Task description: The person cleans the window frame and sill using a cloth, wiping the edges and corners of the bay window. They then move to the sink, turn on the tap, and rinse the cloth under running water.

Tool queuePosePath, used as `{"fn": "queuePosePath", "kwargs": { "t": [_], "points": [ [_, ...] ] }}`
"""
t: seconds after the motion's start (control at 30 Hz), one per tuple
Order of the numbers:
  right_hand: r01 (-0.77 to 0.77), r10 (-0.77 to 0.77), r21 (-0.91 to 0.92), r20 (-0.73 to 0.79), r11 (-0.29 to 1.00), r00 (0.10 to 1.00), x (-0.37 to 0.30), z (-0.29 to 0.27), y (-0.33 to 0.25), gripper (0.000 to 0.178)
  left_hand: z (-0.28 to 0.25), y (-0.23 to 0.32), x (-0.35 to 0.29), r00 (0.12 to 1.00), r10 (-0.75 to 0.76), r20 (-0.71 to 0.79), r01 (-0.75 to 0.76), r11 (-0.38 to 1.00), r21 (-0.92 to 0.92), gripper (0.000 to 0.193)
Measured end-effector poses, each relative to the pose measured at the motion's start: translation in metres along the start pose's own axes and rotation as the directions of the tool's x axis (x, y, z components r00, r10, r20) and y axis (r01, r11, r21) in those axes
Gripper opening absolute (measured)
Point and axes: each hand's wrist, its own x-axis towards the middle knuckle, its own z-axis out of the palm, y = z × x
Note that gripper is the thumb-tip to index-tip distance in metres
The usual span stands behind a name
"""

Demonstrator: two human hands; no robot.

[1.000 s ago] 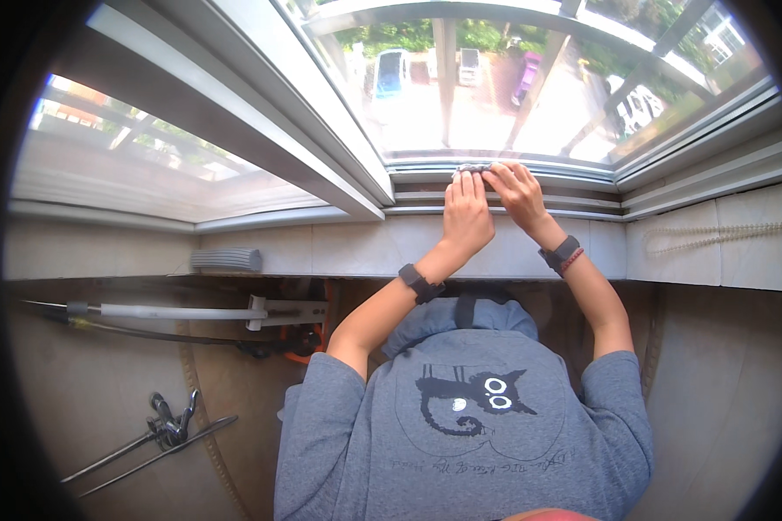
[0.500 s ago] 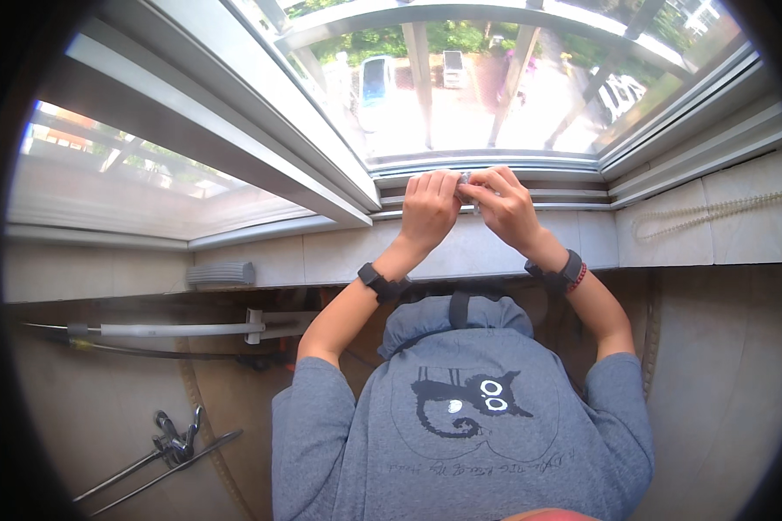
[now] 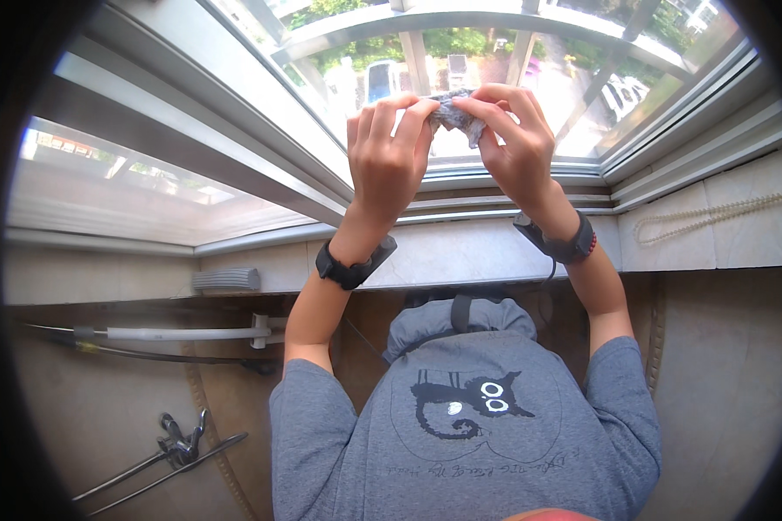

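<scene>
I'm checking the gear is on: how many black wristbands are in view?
2: one black wristband on the wrist of the left hand, the other on the wrist of the right hand, beside a red bracelet. Both show plainly; I see no more.

the cloth was mottled grey; the t-shirt was heathered blue-grey with a black, white-eyed cat print; the wristbands were black, the bracelet red, the bead cord cream.
</scene>
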Motion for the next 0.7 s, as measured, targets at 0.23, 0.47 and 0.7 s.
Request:
{"fn": "queuePosePath", "kwargs": {
  "t": [0.23, 0.47, 0.7],
  "points": [
    [0.024, -0.024, -0.051, 0.013, 0.998, 1.0, -0.029, 0.012, 0.014, 0.035, 0.024, 0.0, -0.029, 1.0, -0.017, 0.012, 0.017, 1.0, 0.004, 0.023],
    [0.055, 0.004, -0.185, 0.304, 0.981, 0.953, -0.132, 0.025, 0.038, 0.029, 0.075, 0.004, -0.116, 0.952, 0.01, 0.306, -0.021, 0.999, 0.031, 0.006],
    [-0.126, 0.175, -0.166, 0.324, 0.978, 0.93, -0.15, 0.021, 0.033, 0.026, 0.073, 0.017, -0.111, 0.882, -0.052, 0.468, 0.059, 0.998, 0.001, 0.004]
  ]
}}
